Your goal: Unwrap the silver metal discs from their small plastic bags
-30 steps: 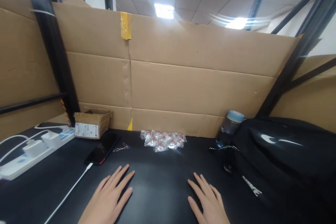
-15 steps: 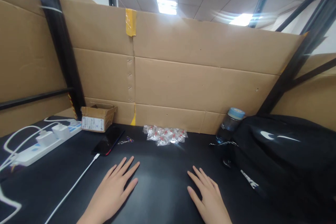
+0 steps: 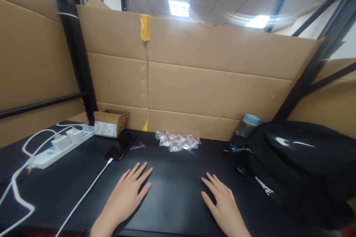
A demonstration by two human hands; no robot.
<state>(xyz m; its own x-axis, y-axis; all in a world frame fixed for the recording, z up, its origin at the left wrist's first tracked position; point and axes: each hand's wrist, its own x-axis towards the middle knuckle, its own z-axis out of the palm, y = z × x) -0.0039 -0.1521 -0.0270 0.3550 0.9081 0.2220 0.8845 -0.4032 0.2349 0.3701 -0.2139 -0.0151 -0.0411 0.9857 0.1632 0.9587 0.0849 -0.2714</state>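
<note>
My left hand [image 3: 128,192] lies flat on the black tabletop [image 3: 172,189], fingers spread, holding nothing. Closest to it are a dark phone [image 3: 121,146] with a white charging cable [image 3: 86,192] plugged in, and a small charm on a cord [image 3: 139,146]. My right hand [image 3: 221,200] also rests on the table with fingers stretched out and nothing in them. Beyond both hands, against the cardboard, sits a pile of small clear plastic packets [image 3: 179,142] with red bits inside. Neither hand touches the packets.
At the left are a white power strip [image 3: 52,155] with plugs and an open cardboard box [image 3: 109,123]. A bottle with a blue lid [image 3: 244,131] and a black backpack [image 3: 303,170] stand at the right. A cardboard panel [image 3: 191,81] closes off the back.
The view has shifted slightly, so most things sit a little further right in the picture. Both hands keep their flat pose on the table.
</note>
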